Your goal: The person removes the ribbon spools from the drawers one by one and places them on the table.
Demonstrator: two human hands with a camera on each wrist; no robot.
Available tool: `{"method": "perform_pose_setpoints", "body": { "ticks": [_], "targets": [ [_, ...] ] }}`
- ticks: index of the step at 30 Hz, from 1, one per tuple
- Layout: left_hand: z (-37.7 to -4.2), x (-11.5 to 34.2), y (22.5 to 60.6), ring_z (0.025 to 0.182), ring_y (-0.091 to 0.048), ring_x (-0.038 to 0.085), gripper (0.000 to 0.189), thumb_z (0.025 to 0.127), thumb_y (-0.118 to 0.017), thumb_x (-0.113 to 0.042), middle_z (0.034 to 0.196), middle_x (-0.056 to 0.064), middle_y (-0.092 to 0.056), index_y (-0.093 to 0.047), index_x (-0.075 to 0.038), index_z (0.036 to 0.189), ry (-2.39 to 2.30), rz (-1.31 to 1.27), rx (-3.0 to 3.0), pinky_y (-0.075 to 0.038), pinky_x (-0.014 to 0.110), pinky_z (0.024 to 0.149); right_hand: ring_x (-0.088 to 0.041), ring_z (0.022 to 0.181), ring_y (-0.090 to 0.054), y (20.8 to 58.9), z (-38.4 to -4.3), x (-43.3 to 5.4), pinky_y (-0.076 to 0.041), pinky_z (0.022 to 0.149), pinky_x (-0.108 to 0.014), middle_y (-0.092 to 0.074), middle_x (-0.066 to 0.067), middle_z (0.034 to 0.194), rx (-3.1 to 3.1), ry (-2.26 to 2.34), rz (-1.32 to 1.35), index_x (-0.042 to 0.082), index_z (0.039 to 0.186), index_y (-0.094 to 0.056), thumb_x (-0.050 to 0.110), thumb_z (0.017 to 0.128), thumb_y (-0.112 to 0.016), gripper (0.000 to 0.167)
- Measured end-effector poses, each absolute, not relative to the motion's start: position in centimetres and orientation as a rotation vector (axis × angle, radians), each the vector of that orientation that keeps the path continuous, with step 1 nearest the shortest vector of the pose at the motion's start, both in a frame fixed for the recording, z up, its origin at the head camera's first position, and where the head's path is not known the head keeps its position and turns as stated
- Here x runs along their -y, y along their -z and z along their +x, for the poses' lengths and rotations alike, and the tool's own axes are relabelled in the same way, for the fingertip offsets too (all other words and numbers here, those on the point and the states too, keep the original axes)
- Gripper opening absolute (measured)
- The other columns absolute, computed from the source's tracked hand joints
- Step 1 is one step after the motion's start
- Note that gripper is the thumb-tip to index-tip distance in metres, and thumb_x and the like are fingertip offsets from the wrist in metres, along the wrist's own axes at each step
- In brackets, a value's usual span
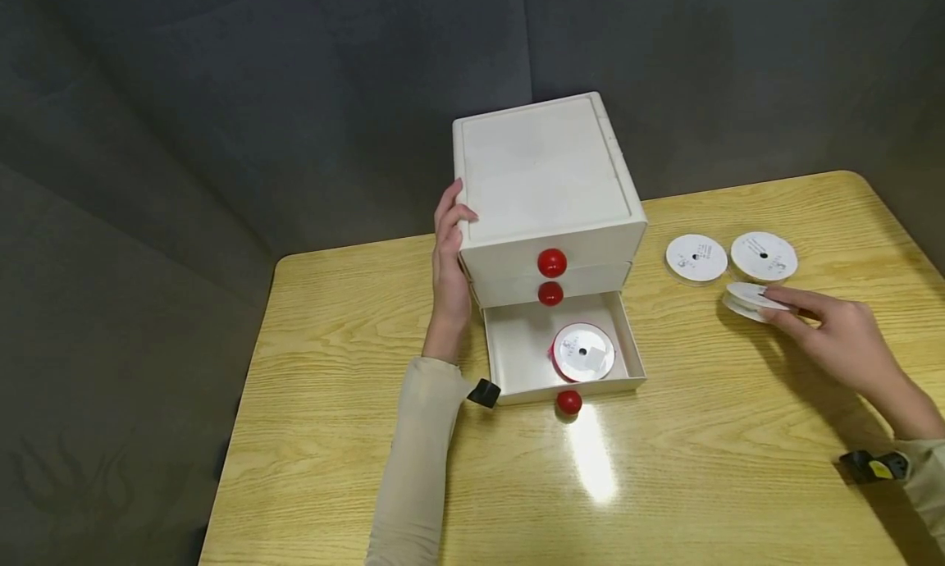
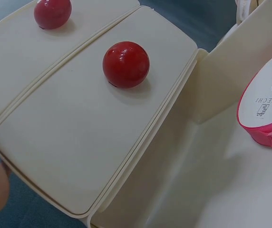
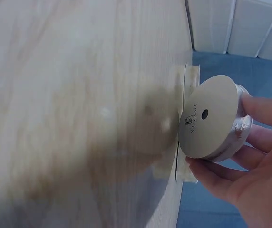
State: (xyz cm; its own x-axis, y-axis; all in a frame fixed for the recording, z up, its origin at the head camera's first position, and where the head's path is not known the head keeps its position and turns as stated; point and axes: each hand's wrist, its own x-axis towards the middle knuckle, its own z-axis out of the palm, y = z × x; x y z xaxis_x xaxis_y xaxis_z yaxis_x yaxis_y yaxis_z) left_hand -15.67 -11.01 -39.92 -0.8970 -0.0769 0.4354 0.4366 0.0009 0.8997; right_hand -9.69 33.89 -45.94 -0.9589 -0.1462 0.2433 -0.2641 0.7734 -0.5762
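A white drawer cabinet (image 1: 542, 172) with red round knobs stands at the back of the table. My left hand (image 1: 452, 262) lies along its left side, fingers bent over the top edge. The bottom drawer (image 1: 517, 344) is pulled out. A spool of pinkish-red ribbon (image 1: 582, 353) lies inside it, towards the right. On the right, my right hand (image 1: 842, 332) holds a spool of pale ribbon (image 3: 212, 118) by its rim, slightly tilted, between thumb and fingers. In the right wrist view, its printed white face shows, close above the table.
Two more white-faced spools lie flat right of the cabinet, one nearer it (image 1: 696, 258) and one further right (image 1: 764, 257). The two upper drawers, with a top knob (image 1: 552, 262) and a middle knob (image 1: 550, 294), are closed. A dark curtain (image 1: 332, 98) hangs behind the table (image 1: 332, 369).
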Motion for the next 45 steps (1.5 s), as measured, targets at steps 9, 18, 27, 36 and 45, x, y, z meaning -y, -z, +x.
{"method": "perform_pose_setpoints", "body": {
  "ticks": [9,18,27,36,45],
  "targets": [
    [-15.6,11.0,39.9,0.15,-0.025,0.017,0.029,0.098,-0.028,-0.03,0.163,0.005,-0.031,-0.052,-0.016,0.105,1.965,-0.37,1.907,-0.019,0.043,0.121,0.005,0.092,-0.061,45.9,-10.0,-35.0,-0.033,0.068,-0.005,-0.07,-0.03,0.116,2.832,-0.811,0.401,-0.003,0.118,-0.073,0.01,0.091,-0.078,0.031],
    [-15.5,10.9,39.9,0.151,-0.025,0.018,0.037,0.098,-0.028,-0.03,0.164,0.006,-0.03,-0.047,-0.002,0.112,1.968,-0.378,1.907,-0.019,0.044,0.121,-0.042,0.111,-0.067,47.0,-10.0,-35.6,-0.05,0.085,-0.039,-0.068,-0.029,0.122,2.792,-0.693,0.516,-0.007,0.115,-0.073,0.004,0.08,-0.085,0.038],
    [-15.6,10.9,39.9,0.151,-0.025,0.017,0.036,0.098,-0.028,-0.03,0.163,0.006,-0.031,-0.047,-0.003,0.111,1.968,-0.377,1.903,-0.019,0.043,0.121,-0.052,0.099,-0.068,47.8,-10.0,-35.7,-0.048,0.072,-0.056,-0.067,-0.033,0.119,2.734,-0.604,0.626,-0.012,0.106,-0.074,-0.003,0.067,-0.089,0.043],
    [-15.6,11.0,40.0,0.15,-0.025,0.018,0.036,0.098,-0.027,-0.03,0.163,0.006,-0.031,-0.048,-0.003,0.112,1.963,-0.381,1.906,-0.02,0.042,0.121,-0.054,0.099,-0.067,47.6,-10.0,-35.6,-0.051,0.069,-0.061,-0.065,-0.035,0.12,2.778,-0.595,0.641,-0.014,0.108,-0.072,-0.004,0.067,-0.089,0.046],
    [-15.7,11.0,40.1,0.151,-0.025,0.017,0.035,0.099,-0.028,-0.031,0.164,0.006,-0.03,-0.049,-0.006,0.111,1.957,-0.389,1.91,-0.02,0.043,0.121,-0.056,0.095,-0.066,44.7,-9.3,-32.0,-0.051,0.08,-0.067,-0.068,-0.036,0.111,2.689,-0.493,0.733,-0.012,0.105,-0.071,0.005,0.088,-0.076,0.025]
  ]
}}
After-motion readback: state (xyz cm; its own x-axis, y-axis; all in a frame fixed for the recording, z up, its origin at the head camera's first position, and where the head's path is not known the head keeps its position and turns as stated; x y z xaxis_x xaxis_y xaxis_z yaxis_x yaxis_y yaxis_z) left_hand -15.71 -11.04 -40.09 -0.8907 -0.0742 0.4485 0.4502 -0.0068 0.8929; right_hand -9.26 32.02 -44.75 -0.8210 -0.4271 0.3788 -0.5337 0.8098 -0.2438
